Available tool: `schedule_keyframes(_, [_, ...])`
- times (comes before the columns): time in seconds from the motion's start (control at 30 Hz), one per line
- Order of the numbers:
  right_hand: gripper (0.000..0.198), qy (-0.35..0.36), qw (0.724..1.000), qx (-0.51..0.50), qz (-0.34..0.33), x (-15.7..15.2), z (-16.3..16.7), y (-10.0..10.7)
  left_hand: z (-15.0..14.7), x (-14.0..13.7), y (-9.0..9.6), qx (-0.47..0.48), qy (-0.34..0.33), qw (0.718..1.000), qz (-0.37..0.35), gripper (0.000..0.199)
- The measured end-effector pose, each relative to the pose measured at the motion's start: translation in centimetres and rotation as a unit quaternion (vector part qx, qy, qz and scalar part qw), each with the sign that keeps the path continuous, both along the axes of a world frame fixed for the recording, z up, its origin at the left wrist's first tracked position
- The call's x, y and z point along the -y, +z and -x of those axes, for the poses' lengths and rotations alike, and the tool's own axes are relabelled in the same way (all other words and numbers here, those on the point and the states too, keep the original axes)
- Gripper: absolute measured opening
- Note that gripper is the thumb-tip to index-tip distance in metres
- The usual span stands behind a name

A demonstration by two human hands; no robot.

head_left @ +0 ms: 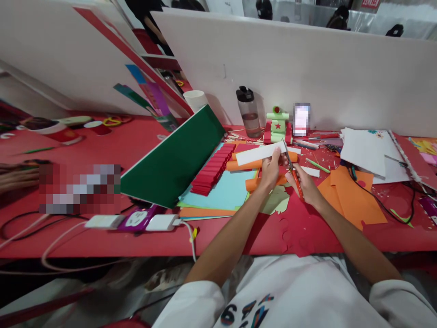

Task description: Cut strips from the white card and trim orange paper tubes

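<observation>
My left hand (271, 167) pinches a long white paper strip (257, 154) near its right end. Orange-handled scissors (296, 180) are in my right hand (307, 186), their blades pointing up at that end of the strip. Whether the blades have cut into the paper I cannot tell. Beneath my hands lie orange paper rolls (242, 165) and scraps of pale green paper (277, 200). Several folded red paper pieces (215, 169) rest in a row on light blue sheets (232, 191) to the left.
A green board (174, 159) leans at the left. Behind my hands stand a water bottle (249, 113), a green-and-red paper model (277, 126) and a lit phone (302, 119). Orange sheets (355, 196) and a white pad (363, 150) lie right. A co-worker's hand (20, 175) shows far left.
</observation>
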State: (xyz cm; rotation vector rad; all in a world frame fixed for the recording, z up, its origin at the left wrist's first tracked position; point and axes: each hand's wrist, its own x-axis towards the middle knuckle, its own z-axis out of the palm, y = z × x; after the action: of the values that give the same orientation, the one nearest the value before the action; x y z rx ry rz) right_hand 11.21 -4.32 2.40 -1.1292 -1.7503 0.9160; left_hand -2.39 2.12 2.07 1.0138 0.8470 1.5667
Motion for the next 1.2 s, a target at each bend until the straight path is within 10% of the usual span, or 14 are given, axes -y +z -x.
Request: schedule_keyframes(1.2, [0.043, 0.005, 1.000, 0.009, 0.001, -0.13, -0.17, 0.17, 0.03, -0.20, -0.34, -0.014, 0.000, 1.000, -0.009, 0.061])
